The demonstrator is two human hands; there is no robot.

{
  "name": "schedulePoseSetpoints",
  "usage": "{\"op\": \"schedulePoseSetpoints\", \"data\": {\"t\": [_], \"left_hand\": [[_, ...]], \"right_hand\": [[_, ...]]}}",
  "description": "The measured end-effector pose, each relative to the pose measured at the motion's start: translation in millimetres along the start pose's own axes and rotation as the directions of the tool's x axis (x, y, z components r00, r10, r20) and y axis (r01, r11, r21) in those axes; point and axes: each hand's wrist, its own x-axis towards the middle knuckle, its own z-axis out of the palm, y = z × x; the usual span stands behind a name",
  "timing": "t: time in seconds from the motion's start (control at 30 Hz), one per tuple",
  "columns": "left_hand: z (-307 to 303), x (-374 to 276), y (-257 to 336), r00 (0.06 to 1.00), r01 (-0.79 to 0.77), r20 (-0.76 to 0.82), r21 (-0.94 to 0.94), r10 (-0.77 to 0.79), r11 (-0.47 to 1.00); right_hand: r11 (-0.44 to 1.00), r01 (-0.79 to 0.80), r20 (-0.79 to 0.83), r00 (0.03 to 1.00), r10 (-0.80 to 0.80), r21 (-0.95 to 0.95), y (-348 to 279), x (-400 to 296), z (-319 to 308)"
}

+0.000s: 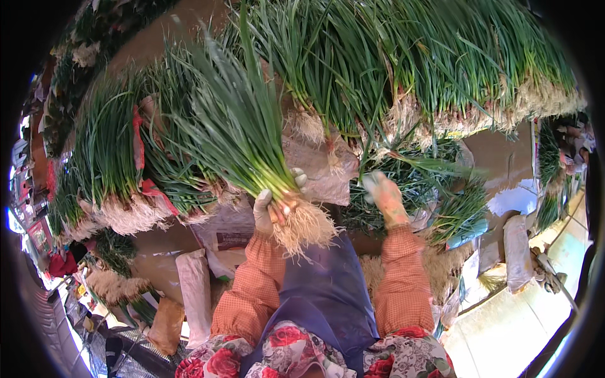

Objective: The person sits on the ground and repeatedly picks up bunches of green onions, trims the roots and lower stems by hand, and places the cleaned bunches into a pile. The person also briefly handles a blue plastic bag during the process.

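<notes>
My gloved left hand [264, 208] grips a bunch of green onions [269, 175] near its base, the pale roots hanging towards me and the leaves pointing up and left. My gloved right hand [378, 184] is blurred, to the right of the bunch, above loose green leaves [373, 215]. A few leaves trail close to its fingers; whether it holds them I cannot tell. Behind both hands lies a long row of green onions [425, 71] with roots towards me. Another pile of green onions [111, 160] lies at the left, with a red strip [137, 137] beside it.
A blue apron [326, 283] covers my lap. Rolled pale sacks [194, 288] lie at the left and, as another roll [517, 253], at the right. More onions with matted roots [116, 286] lie at lower left. A brown wet surface [510, 156] shows at the right.
</notes>
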Motion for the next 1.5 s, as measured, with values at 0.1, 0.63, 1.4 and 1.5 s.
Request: {"op": "schedulePoseSetpoints", "data": {"t": [0.1,0.63,1.4,1.5], "left_hand": [[-20.3,0.4,-5.1,0.999,0.006,0.042,0.027,-0.007,1.0],[-100.1,12.2,-29.7,0.939,0.296,0.237,-0.183,-0.25,0.937],[-48.7,-22.0,1.8,0.963,0.26,-0.055,-0.053,-0.263,0.964],[-43.6,-22.4,3.8,0.967,0.247,-0.057,-0.028,-0.249,0.969]], "right_hand": [[0.986,0.104,-0.324,0.944,-0.056,0.134,-93.7,23.3,1.4],[0.853,0.475,-0.107,0.88,-0.463,0.218,-133.7,-0.2,-3.0],[0.501,0.064,-0.014,0.995,-0.103,0.863,-117.5,48.4,-23.9],[0.401,0.042,0.023,0.988,-0.156,0.915,-122.2,39.4,-30.7]]}}
